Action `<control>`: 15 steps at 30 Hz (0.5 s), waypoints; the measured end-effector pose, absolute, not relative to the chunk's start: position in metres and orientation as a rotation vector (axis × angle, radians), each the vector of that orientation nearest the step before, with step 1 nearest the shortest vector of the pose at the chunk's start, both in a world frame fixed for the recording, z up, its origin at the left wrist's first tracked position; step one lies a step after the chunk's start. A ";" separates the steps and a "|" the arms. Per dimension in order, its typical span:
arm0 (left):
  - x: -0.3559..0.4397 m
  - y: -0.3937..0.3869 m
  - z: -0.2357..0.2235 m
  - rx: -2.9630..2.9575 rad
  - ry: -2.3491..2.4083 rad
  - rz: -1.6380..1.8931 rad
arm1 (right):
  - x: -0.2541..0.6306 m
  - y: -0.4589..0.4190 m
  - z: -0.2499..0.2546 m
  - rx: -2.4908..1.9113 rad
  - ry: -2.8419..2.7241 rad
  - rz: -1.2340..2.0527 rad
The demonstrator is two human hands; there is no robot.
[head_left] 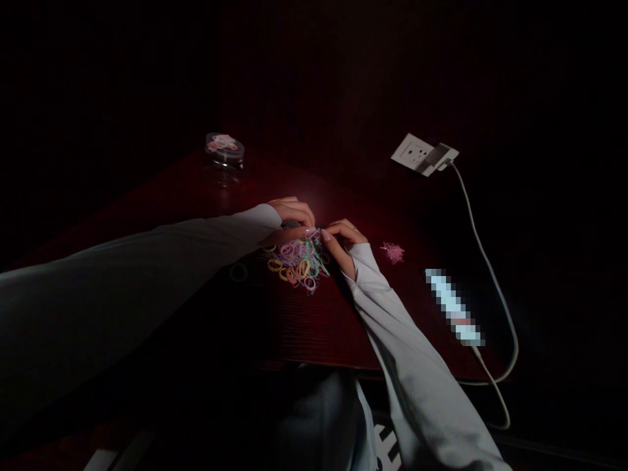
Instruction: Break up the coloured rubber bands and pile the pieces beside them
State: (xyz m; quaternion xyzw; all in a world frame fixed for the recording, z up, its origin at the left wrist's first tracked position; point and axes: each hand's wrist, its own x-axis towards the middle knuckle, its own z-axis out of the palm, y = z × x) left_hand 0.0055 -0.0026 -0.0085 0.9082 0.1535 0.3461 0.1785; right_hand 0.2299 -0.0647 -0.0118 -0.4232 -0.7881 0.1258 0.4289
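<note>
- Judged by how things lie, the handling is under way: the pile (296,267) of mixed bands lies loose on the counter (294,327), below the hands, with most of it apart from the fingertips.
- Left hand (296,212): thumb and fingertips drawn together, pinching what looks like a lilac band (318,231) at the pile's 1 o'clock edge.
- Right hand (343,237): thumb and forefinger pinching there too, tips nearly meeting the left's; the exact strand is too small to tell.
- Set apart, perhaps a finished portion: one pink clump (393,252), at 3 o'clock from the pile.
- Left to handle, seemingly: the whole pile, plus one faint ring (239,273) at 9 o'clock.
- Counted: two hands, one pile, one clump, one loose ring; one jar (224,157) at 11 o'clock; one phone (454,307) towards 4; one outlet (411,154) at 2, with one plug (440,157) and one cable (475,226).
- Bands within the pile overlap too much to count; at least two are yellow.
</note>
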 end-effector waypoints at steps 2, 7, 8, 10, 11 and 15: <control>0.005 -0.002 -0.009 2.573 0.451 0.968 | 0.230 -0.066 -0.010 -1.076 -1.963 0.316; 0.005 -0.002 -0.009 2.593 0.406 0.967 | 0.231 -0.062 -0.012 -1.064 -1.940 0.332; 0.005 -0.002 -0.010 2.598 0.411 0.966 | 0.232 -0.061 -0.013 -1.068 -1.944 0.347; 0.006 -0.001 -0.011 2.604 0.427 0.967 | 0.232 -0.061 -0.013 -1.089 -1.955 0.370; 0.006 -0.001 -0.011 2.605 0.432 0.968 | 0.232 -0.061 -0.013 -1.091 -1.957 0.373; 0.006 0.000 -0.013 2.604 0.414 0.986 | 0.233 -0.060 -0.016 -1.065 -1.945 0.331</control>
